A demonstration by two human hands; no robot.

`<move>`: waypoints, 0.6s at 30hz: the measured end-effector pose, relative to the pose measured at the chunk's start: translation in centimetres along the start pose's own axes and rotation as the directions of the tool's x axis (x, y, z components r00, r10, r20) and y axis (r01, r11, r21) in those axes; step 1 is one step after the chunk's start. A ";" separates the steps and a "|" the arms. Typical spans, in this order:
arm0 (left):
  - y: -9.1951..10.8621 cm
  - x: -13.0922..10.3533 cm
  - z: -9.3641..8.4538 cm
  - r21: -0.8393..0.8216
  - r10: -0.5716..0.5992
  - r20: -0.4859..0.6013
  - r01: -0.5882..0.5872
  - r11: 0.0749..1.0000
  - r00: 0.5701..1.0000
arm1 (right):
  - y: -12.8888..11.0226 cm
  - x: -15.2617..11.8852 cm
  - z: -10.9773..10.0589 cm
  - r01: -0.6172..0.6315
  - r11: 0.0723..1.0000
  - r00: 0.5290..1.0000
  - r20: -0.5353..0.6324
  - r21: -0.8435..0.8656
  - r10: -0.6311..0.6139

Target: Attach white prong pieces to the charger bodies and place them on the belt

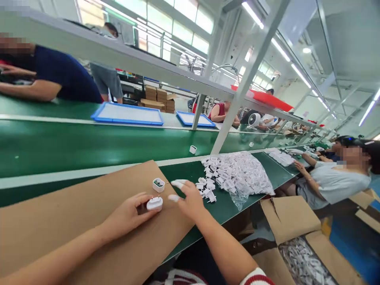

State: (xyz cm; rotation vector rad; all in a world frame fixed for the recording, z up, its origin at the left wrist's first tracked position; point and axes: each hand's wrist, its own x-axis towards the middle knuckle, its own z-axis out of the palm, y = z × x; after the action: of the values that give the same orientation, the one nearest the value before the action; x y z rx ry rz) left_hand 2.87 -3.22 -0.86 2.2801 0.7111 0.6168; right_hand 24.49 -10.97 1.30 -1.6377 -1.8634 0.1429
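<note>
Between the thumb and fingers of my left hand [130, 213] is a white plug cover [154, 203] with two metal pins pointing up. Just beyond it, a white charger housing [158, 185] stands on the brown cardboard sheet [97, 206], its open top showing a green circuit board. My right hand [191, 200] hovers to the right of the housing with nothing in it. Its thumb and a finger wear white covers and are spread apart. Past that hand, loose white plug parts [208, 188] spill from a clear plastic bag [246, 172] full of similar pieces.
A green conveyor belt [74, 146] runs beyond the bench, carrying a white charger piece [192, 149]. Blue-rimmed trays [127, 114] lie on the far side. A slanted metal post [234, 107] rises ahead. At lower right is an open carton [291, 219] of parts; a co-worker [335, 178] sits beyond.
</note>
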 end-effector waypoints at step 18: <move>-5.7 14.4 -10.4 0.274 -0.407 -0.328 0.498 0.823 0.853 | 7.7 -0.7 -4.1 -0.455 0.889 0.867 -0.250 -0.049 0.430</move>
State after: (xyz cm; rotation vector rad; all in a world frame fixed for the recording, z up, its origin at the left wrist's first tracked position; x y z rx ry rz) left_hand 5.52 14.14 5.44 2.2275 1.5549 0.5883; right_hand 33.24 -11.26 0.58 -2.0435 -1.3137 0.0405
